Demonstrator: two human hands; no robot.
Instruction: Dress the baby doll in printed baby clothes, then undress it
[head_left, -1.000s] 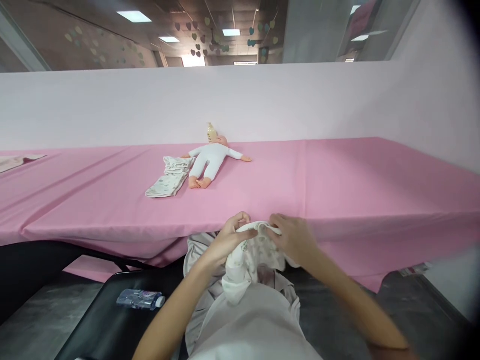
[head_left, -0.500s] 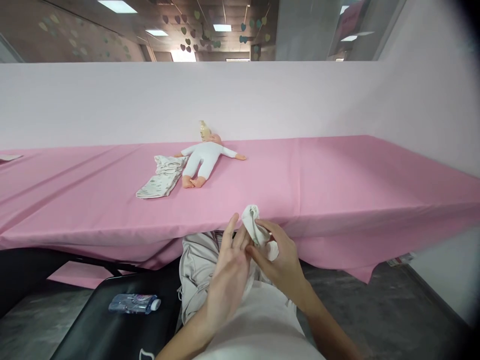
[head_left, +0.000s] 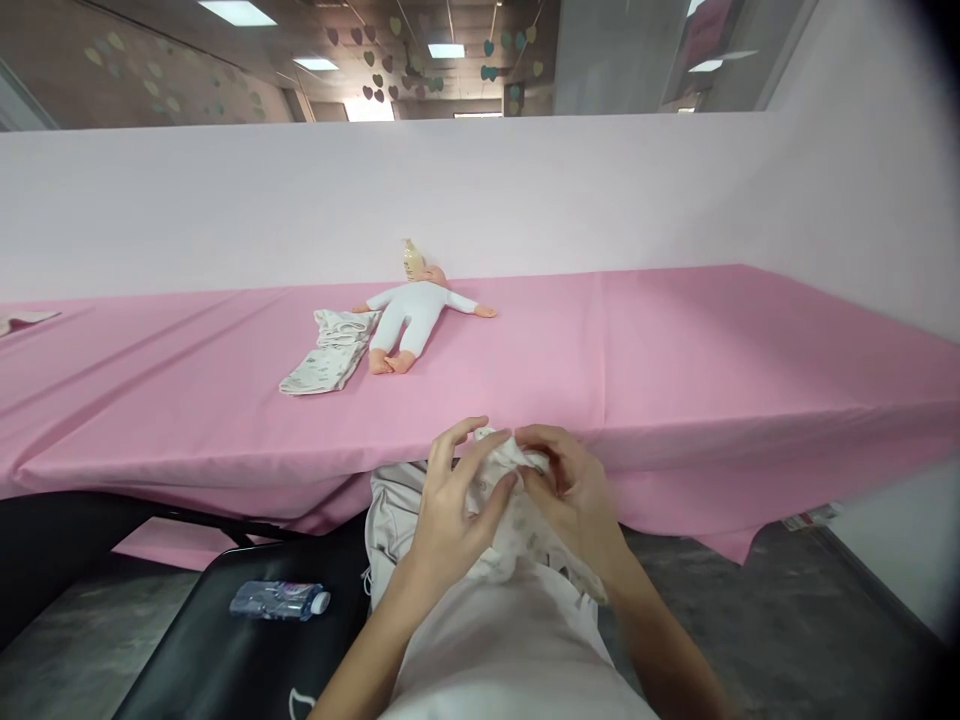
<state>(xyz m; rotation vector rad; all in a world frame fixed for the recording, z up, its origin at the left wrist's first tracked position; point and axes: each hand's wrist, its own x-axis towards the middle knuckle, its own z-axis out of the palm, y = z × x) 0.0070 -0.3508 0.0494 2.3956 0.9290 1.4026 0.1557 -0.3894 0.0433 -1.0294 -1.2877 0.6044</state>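
Observation:
A white baby garment with a faint print (head_left: 525, 525) hangs bunched between my hands above my lap, at the table's front edge; its exact kind is unclear. My left hand (head_left: 457, 500) is closed around its left upper edge, thumb and curved fingers on the fabric. My right hand (head_left: 574, 490) pinches the gathered top from the right, its fingers curled in. Farther back, a doll in a white suit (head_left: 412, 310) lies face up on the table, arms spread. Beside its feet rests a folded piece of printed clothing (head_left: 326, 355).
A pink cloth covers the table (head_left: 675, 350), which meets a white wall. A pump bottle (head_left: 412, 260) stands behind the doll's head. On the black chair (head_left: 202, 660) at my left lies a clear water bottle (head_left: 277, 600). Some fabric (head_left: 26, 320) lies at the table's far left.
My left hand, stretched out with the fabric at its fingertips before, has turned and closed on the garment. More of the printed fabric now hangs down between my hands.

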